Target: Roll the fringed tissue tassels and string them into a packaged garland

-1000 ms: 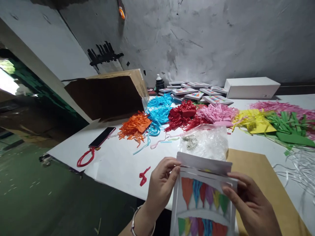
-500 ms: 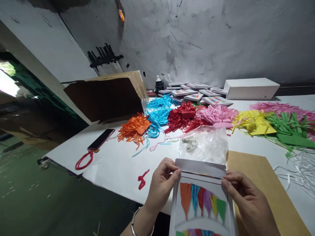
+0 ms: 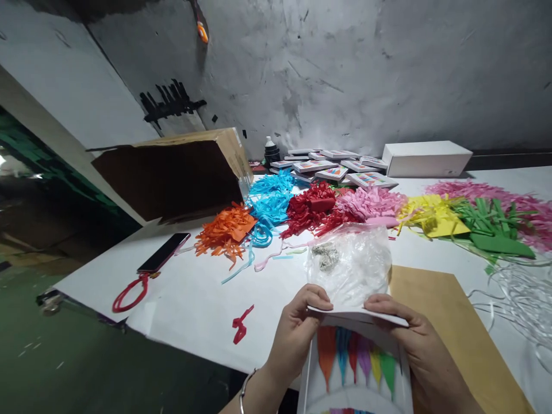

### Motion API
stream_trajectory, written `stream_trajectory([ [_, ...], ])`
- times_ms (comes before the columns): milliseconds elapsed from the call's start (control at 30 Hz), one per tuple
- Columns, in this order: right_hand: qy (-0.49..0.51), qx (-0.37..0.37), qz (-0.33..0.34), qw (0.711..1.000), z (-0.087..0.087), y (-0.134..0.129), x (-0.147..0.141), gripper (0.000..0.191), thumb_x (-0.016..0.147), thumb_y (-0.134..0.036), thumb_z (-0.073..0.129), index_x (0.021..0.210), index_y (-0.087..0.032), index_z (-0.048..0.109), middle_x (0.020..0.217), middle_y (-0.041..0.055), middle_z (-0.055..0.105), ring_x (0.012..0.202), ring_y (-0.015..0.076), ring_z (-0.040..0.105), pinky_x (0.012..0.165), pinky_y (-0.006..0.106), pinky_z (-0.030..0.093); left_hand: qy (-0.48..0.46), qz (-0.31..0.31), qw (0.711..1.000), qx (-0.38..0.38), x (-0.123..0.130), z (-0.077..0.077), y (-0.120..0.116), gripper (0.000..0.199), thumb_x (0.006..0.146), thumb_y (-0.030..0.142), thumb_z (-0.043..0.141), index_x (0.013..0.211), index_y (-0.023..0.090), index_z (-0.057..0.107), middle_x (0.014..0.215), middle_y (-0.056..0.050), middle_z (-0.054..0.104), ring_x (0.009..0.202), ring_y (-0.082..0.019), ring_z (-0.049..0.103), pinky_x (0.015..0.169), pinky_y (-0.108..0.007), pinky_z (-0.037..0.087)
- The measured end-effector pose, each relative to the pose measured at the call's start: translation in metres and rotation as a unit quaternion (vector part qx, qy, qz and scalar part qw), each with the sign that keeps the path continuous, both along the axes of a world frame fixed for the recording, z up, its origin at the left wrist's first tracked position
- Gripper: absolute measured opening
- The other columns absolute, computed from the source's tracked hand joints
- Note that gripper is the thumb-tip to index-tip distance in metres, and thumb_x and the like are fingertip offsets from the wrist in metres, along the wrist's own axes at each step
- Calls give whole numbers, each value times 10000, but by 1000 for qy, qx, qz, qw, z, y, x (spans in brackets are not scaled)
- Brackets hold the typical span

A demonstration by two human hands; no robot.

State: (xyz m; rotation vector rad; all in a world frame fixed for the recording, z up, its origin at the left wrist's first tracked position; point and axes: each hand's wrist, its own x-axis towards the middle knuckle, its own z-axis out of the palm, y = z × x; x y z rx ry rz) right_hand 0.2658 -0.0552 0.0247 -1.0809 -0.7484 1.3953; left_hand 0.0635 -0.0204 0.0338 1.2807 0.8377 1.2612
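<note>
Between my two hands is a flat white box (image 3: 357, 368) printed with a row of coloured tassels. My left hand (image 3: 297, 328) grips its upper left edge, with the fingers over the folded top flap and the thumb beneath. At the upper right, my right hand (image 3: 416, 339) holds the same flap, fingers on top. The flap (image 3: 351, 314) is bent over towards me and seen nearly edge-on. Just beyond it lies a clear plastic bag (image 3: 362, 259) with a greyish bundle in it. A brown cardboard sheet (image 3: 435, 299) lies flat under my right forearm.
Piles of orange (image 3: 228, 227), blue, red, pink, yellow and green tassel strips cross the table. Several printed boxes (image 3: 317, 165) and a white box (image 3: 425, 159) stand by the wall. An open carton (image 3: 172, 178), a phone (image 3: 164, 253) and white cords (image 3: 521, 305) lie around.
The top flap, upright before, is now folded down towards me. My fingers have moved inward over it. The camera view has shifted slightly right.
</note>
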Motion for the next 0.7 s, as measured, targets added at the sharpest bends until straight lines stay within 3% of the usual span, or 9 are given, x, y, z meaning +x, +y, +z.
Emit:
stream_trajectory([
  [100,-74,79,-9,994,-3,4,2,71,616,-185,813,638,-223,758,975,64,753,902,257,729,644,261,583,18,-51,998,-7,-7,5,0,126,819,283,746,778,189,672,1064,-81,683,975,-232,615,840,-313,446],
  [167,-154,181,-4,971,-3,6,5,81,725,-174,755,707,-250,775,929,53,771,897,242,742,710,287,610,43,-79,996,-10,-10,9,0,218,805,364,783,799,189,654,1107,-103,712,1019,-255,628,885,-340,450],
  [233,-276,318,6,907,-1,9,12,198,836,-138,667,894,-279,794,960,40,782,958,227,741,836,339,616,74,-72,995,-12,-12,12,0,244,811,378,792,778,188,643,1046,-102,745,1017,-255,642,909,-348,452],
  [333,-471,487,-7,735,0,11,25,415,921,-65,562,1256,-272,691,1068,42,772,1021,200,729,961,381,584,113,-44,993,-9,-11,14,0,198,838,370,777,877,190,706,1034,-92,755,976,-234,658,878,-328,477],
  [400,-553,533,-27,640,3,12,32,497,940,-41,523,1394,-234,586,1117,67,759,1034,199,725,964,372,582,130,-37,991,-2,-10,14,-1,266,837,391,776,1012,194,739,1065,-96,751,976,-234,657,859,-318,491],
  [467,-588,545,-34,596,7,11,35,523,950,-32,491,1443,-201,530,1106,90,757,1029,205,723,922,354,594,134,-31,990,-3,-8,14,-1,297,843,411,767,1041,190,750,1057,-100,754,985,-242,658,858,-318,502],
  [600,-642,526,-14,557,21,13,29,385,969,-84,502,1340,-134,589,912,87,756,803,198,727,780,349,609,134,-33,990,-5,-4,17,-2,290,850,433,754,984,175,766,1006,-105,765,976,-258,673,854,-326,516],
  [700,-697,526,9,488,28,16,20,296,960,-78,483,1212,-51,637,812,95,725,728,228,706,781,432,599,142,-50,989,7,0,20,-3,293,856,433,747,998,177,771,1001,-100,769,967,-255,684,861,-323,518],
])
